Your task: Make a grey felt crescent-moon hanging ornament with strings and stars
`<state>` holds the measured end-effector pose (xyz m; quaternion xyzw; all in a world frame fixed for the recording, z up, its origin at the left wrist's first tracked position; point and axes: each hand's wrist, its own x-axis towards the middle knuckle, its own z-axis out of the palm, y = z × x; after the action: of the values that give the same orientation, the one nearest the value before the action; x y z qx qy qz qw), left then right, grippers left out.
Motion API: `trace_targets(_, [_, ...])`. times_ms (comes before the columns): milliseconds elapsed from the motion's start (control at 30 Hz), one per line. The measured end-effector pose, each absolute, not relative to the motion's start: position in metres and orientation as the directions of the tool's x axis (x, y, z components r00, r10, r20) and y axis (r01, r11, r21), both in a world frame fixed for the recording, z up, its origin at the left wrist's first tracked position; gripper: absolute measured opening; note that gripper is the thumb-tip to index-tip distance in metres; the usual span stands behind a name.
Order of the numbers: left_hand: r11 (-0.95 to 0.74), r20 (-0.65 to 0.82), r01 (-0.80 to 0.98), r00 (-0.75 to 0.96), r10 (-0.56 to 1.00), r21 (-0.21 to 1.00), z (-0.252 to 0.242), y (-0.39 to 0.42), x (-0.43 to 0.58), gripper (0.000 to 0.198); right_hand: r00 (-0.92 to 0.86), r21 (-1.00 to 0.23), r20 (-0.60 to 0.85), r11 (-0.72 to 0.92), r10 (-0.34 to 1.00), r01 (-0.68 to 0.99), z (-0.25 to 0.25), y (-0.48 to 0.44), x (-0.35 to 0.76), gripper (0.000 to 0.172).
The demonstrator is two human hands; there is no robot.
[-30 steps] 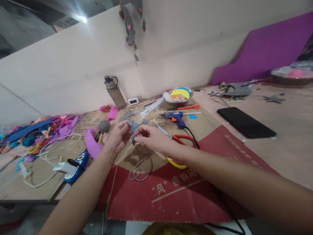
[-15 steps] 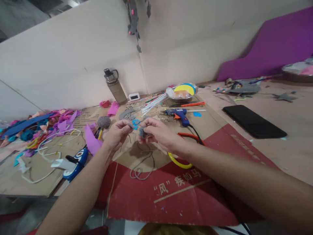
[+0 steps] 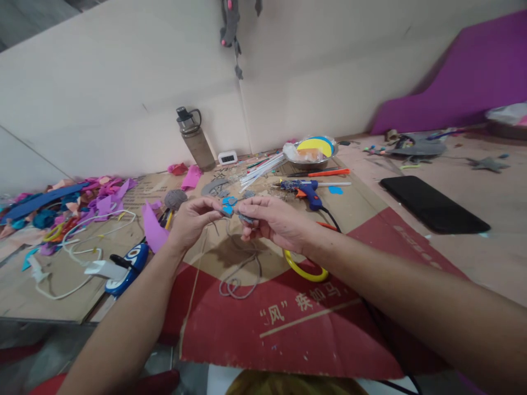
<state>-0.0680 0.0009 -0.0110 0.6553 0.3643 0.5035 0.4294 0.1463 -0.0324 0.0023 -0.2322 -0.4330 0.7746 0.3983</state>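
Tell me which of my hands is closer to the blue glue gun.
Right. Your right hand is on the near side of the blue glue gun, slightly left, not touching it. Your left hand is farther left, beyond the right one.

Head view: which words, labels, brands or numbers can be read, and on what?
“风” 疾如马: on the red-and-tan cardboard sheet.
Too blurred: pale printing by its right edge.
Too small: dark printing on brown cardboard farther back.
Too small: any digits on the white rectangular device.
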Motion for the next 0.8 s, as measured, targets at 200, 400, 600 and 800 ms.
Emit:
trace_targets(200, [-0.547, 0.484, 0.224, 0.282, 0.828, 0.806, -0.0067, -0.0003, -0.0709, 0.009, -0.580, -0.845, -0.024, -0.326, 0.814, -0.424, 0.0018, -0.0319, 0.1484, 0.022])
trace_targets(400, [-0.590, 0.553, 0.300, 0.205, 0.808, 0.750, -0.0062, -0.0026, -0.0688, 0.009, -0.554, -0.878, -0.034, -0.290, 0.832, -0.381, 0.0015, -0.0357, 0.1449, 0.016])
trace_targets(600, [-0.542, 0.531, 0.219, 0.110, 0.840, 0.811, -0.0079, -0.0037, -0.0664, 0.012, -0.512, -0.946, -0.023, -0.185, 0.859, -0.267, -0.0023, -0.0383, 0.1427, 0.008])
trace_targets(800, [-0.488, 0.480, 0.085, 0.104, 0.871, 0.868, -0.0099, -0.0043, -0.0626, 0.011, -0.480, -0.968, -0.026, -0.142, 0.877, -0.208, -0.0022, -0.0398, 0.1435, 0.006])
